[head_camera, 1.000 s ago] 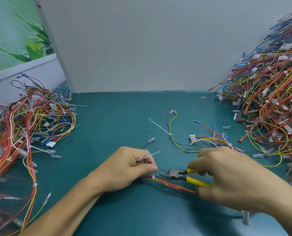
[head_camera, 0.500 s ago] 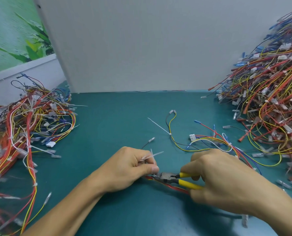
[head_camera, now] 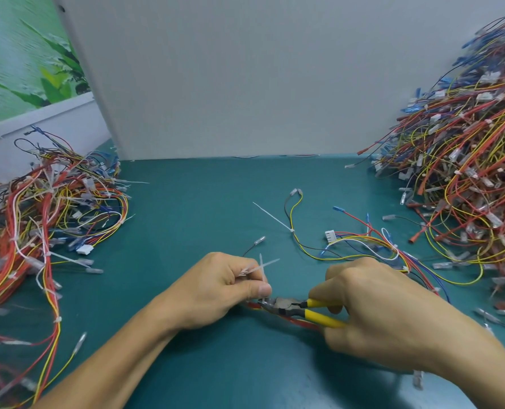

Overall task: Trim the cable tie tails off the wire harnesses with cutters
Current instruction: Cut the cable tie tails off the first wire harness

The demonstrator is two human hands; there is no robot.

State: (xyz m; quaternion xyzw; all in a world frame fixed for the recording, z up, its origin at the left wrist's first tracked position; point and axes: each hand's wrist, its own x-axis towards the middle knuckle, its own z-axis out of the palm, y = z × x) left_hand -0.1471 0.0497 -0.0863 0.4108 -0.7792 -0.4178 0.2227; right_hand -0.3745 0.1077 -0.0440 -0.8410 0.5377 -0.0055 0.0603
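- Head view: left hand (head_camera: 215, 290) sits low on the teal table top (head_camera: 201, 202) with its fingers curled. It pinches a small bunch of thin white plastic cable tie tails (head_camera: 258, 268), which stick up and to the right above the knuckles. Its thumb lies flat, the tip pointing right.
- The right hand (head_camera: 372, 314) is wrapped round both handles of the yellow-handled steel cutters (head_camera: 286, 305). A narrow gap shows between the handles. The nose points left and ends right at the left thumb tip; whether the jaws are fully closed is too small to tell.
- The wire harness of red and yellow wires (head_camera: 299, 322) lies on the table directly under the cutters, running from beneath the left thumb to beneath the right hand. Its white tie sits at the cutter tips, just beside the thumbnail.
- Behind the right hand more thin coloured wires fan out, with a white plug connector (head_camera: 330, 235) and another long white tie tail (head_camera: 271, 215) pointing up and left.
- A tangled pile of harnesses (head_camera: 47, 208) lies at the left edge, and a larger heap of harnesses (head_camera: 466, 172) at the right, both well apart from the hands.
- A plain grey-white panel (head_camera: 245, 78) stands behind the table.
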